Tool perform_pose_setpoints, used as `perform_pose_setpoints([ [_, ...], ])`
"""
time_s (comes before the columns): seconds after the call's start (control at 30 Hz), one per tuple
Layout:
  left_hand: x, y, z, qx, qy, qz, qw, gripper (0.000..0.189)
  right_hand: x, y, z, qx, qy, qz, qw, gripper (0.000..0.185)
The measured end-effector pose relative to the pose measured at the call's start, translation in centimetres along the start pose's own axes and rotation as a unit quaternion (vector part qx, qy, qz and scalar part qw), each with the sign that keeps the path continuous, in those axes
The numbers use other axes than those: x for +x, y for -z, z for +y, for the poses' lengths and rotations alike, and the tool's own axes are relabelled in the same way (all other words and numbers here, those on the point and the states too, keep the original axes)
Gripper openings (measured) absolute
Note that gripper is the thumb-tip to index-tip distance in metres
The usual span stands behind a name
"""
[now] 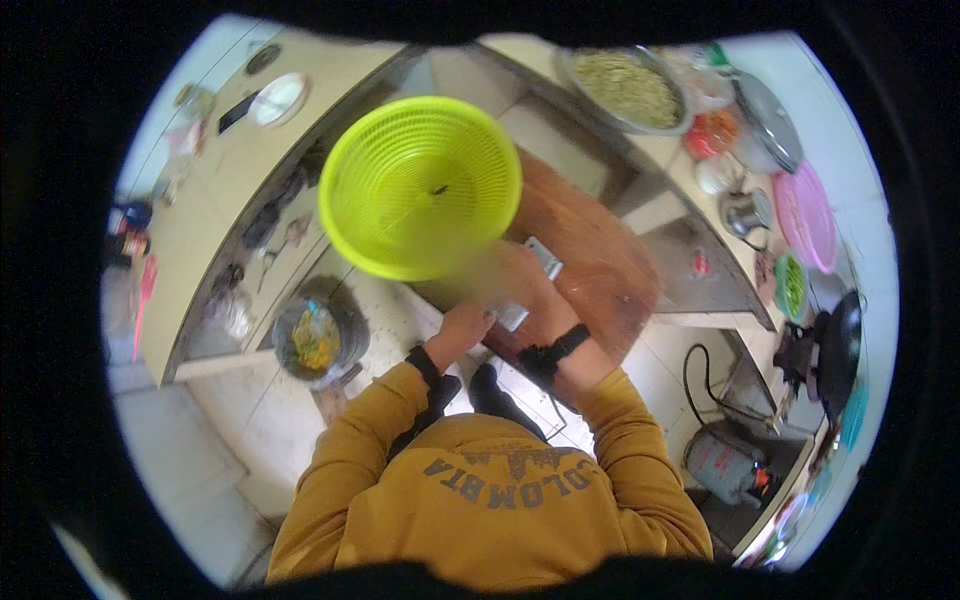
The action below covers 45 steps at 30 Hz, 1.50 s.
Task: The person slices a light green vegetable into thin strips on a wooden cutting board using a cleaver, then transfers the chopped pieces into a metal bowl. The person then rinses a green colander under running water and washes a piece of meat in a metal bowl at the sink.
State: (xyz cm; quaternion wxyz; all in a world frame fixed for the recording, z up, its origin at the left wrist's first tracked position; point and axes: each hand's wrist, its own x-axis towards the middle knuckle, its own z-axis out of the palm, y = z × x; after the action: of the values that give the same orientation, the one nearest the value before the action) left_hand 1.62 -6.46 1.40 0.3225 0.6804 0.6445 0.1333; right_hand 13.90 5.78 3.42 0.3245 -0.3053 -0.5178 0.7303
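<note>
A yellow-green plastic colander basket (405, 195) stands at the far end of a wooden board or bench (600, 277), with a small dark scrap on its bottom. My left hand (461, 330) is just in front of the basket's near rim, close to a flat grey metal piece (511, 316). My right hand (525, 281) reaches across the wood, beside a second grey metal piece (545, 257). A blurred patch covers the fingers of the right hand and part of the basket, so what either hand grips cannot be made out.
A bucket (322, 341) with food scraps stands on the floor at left. The left counter (225, 217) carries a phone and a white lid. On the right counter are a metal basin of pale shredded food (626, 86), a pink basket (804, 217) and a wok (840, 352). A gas cylinder (720, 465) stands below.
</note>
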Motion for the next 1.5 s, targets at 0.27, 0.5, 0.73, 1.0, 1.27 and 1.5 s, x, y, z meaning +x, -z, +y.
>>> perform_pose_setpoints([
  [0.27,-9.5,3.6,-4.6,-0.15,-0.012,0.074,0.986,0.018,1.9,-6.5,-2.8,0.113,-0.067,0.064,0.989,0.039],
  [0.5,-15.6,11.0,-6.2,-0.236,0.04,0.157,0.958,0.016,-8.7,-7.0,-4.5,0.264,-0.017,0.246,0.932,0.039],
  [0.73,-11.5,13.1,0.7,-0.138,-0.247,0.085,0.955,0.013,-32.0,-5.4,-10.7,-0.163,0.124,0.627,0.751,0.043],
  [1.0,-13.2,1.2,2.1,-0.11,-0.26,-0.15,0.947,0.012,-55.6,-5.6,-9.7,-0.488,0.17,0.534,0.669,0.051],
  [1.27,-18.5,-12.2,10.8,0.075,-0.306,-0.277,0.908,0.017,-75.2,-6.8,-2.3,-0.632,0.04,0.572,0.521,0.067],
  [1.5,-25.4,-31.6,28.1,0.013,-0.339,-0.475,0.812,0.019,-101.4,-17.2,1.2,-0.006,0.112,0.939,0.326,0.034],
])
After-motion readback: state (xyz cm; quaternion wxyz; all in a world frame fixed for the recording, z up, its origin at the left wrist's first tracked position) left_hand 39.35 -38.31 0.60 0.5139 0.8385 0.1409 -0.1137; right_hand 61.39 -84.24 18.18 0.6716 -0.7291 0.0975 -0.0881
